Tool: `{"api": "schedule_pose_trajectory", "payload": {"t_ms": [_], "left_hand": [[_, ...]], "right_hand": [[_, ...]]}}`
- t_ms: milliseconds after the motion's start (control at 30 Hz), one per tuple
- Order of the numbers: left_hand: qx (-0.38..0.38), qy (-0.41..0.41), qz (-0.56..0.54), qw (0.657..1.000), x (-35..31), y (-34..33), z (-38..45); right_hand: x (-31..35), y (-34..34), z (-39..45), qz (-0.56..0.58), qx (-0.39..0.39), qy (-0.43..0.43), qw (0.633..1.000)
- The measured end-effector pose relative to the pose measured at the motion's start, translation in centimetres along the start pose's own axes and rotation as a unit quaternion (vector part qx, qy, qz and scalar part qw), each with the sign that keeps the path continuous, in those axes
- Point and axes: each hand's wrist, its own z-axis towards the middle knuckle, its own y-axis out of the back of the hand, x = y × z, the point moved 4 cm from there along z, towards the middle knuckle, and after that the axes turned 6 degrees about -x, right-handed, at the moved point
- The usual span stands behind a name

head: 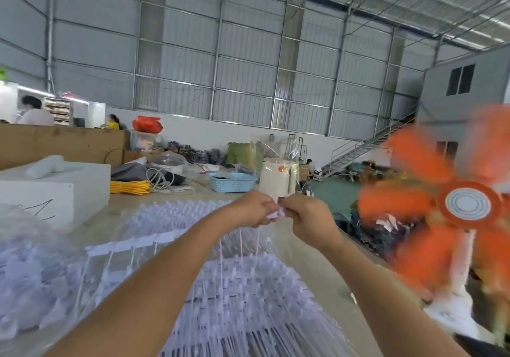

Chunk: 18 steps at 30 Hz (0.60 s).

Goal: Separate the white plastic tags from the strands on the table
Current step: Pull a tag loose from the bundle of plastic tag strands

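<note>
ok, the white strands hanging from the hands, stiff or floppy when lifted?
Probably floppy: the strands hang straight down from the left hand and right hand. Likely very light, being thin. Apt to tangle, given the dense pile beneath.

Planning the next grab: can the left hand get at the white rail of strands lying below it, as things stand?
Probably not right away. The left hand and right hand both pinch a white tag, with strands hanging from it. The rail itself lies uncovered below the left forearm, so nothing blocks it once the hand lets go.
</note>
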Motion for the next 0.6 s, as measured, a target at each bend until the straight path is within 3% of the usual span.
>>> {"api": "schedule_pose_trajectory", "payload": {"t_ms": [100,167,200,267,333,400,433,500,600], "left_hand": [[0.118,0.031,-0.187,0.975,0.5,0.6,-0.6],[0.118,0.047,-0.225,0.966,1.3,1.6,-0.9],[0.095,0.042,-0.189,0.976,1.5,2.2,-1.0],[0.056,0.016,-0.099,0.993,1.3,2.5,-1.4],[0.051,0.002,-0.059,0.997,0.9,2.2,-1.5],[0.049,0.017,-0.059,0.997,1.1,2.0,-1.7],[0.047,0.015,-0.049,0.998,1.3,1.9,-1.8],[0.043,-0.003,0.002,0.999,2.0,1.9,-1.9],[0.004,-0.029,0.066,0.997,2.8,1.9,-2.0]], "right_hand": [[-0.3,1.4,-0.2,-0.050,-0.038,0.057,0.996],[-2.8,3.3,0.1,-0.015,-0.082,-0.086,0.993],[-4.1,4.0,0.2,0.046,-0.102,-0.181,0.977],[-4.9,4.5,0.3,0.227,-0.092,-0.294,0.924],[-4.0,3.8,0.6,0.401,-0.036,-0.337,0.851],[-2.6,2.5,0.6,0.473,0.057,-0.350,0.806],[-2.0,1.7,0.4,0.465,0.105,-0.349,0.807],[-0.8,0.4,0.0,0.377,0.183,-0.330,0.846],[0.5,-1.8,-0.2,0.256,0.216,-0.308,0.891]]}}
